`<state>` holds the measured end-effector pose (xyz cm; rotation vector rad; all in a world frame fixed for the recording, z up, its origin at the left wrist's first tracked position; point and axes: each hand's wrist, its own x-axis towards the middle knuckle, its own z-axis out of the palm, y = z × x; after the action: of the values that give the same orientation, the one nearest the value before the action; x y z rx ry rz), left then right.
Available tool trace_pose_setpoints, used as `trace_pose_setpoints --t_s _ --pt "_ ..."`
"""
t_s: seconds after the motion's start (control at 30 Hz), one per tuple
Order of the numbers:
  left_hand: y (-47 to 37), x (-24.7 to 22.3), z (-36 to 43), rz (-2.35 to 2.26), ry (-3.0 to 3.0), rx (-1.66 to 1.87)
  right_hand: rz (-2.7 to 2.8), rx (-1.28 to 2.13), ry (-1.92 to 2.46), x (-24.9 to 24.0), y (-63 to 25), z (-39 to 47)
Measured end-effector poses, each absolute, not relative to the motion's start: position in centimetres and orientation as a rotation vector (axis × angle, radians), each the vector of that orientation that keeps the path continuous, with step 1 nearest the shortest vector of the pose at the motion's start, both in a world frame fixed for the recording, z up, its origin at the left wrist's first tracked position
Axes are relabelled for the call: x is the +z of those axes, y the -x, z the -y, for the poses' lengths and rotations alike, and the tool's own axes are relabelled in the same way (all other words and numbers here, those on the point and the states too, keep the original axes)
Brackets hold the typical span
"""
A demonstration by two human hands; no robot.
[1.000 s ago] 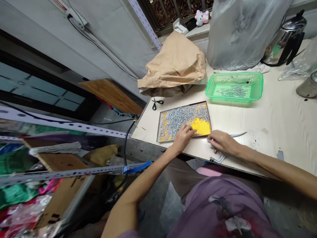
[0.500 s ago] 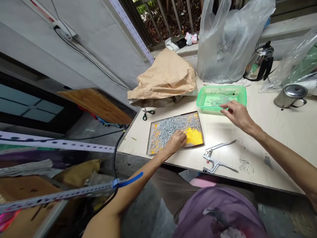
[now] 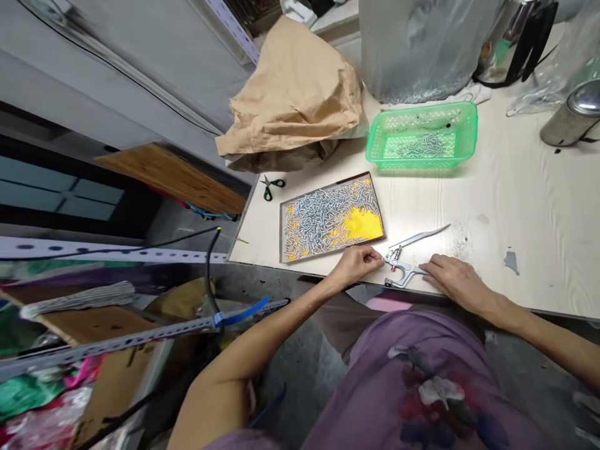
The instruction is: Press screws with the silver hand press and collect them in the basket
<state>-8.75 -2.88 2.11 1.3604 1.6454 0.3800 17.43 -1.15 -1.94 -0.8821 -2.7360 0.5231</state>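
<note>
Snap-fastener pliers [image 3: 402, 273] lie near the table's front edge, their handles spread apart. My right hand [image 3: 454, 282] is at the end of the lower handle, its fingers and thumb around the tip. Just left of the pliers' head, my left hand [image 3: 357, 265] is closed in a pinch; what lies between its fingertips is too small to make out. Behind that hand sits a shallow tray [image 3: 282, 232] with a yellow bottom, strewn with many small silvery metal pins [image 3: 319, 215]. Farther back, a green plastic basket [image 3: 412, 164] holds a small heap of similar pins [image 3: 429, 147].
Green-handled scissors [image 3: 268, 190] lie left of the tray. A brown paper bag [image 3: 300, 94] and a clear plastic bag [image 3: 407, 56] stand at the back. On the right are a glass kettle [image 3: 497, 56] and a metal mug [image 3: 569, 115]. A metal rail [image 3: 178, 331] runs beside my left arm.
My left hand has moved from the tray to beside the pliers' head. My right hand has come from the green basket down to the pliers' handle. The view has tilted downward.
</note>
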Motion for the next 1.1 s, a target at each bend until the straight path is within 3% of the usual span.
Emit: trace_pose_setpoints --t_s 0.67,0.83,1.1 --pt "5.4 1.6 2.2 -1.680 -1.275 -0.142 2.763 0.462 0.932 -2.7 -17.0 2.2" --pt "5.3 1.8 1.8 -1.628 -0.987 -0.161 2.803 0.524 0.934 -2.3 -17.3 1.5" --pt "5.4 1.5 1.8 -1.629 -0.841 -0.116 2.872 0.346 1.010 -2.6 -17.5 -2.9"
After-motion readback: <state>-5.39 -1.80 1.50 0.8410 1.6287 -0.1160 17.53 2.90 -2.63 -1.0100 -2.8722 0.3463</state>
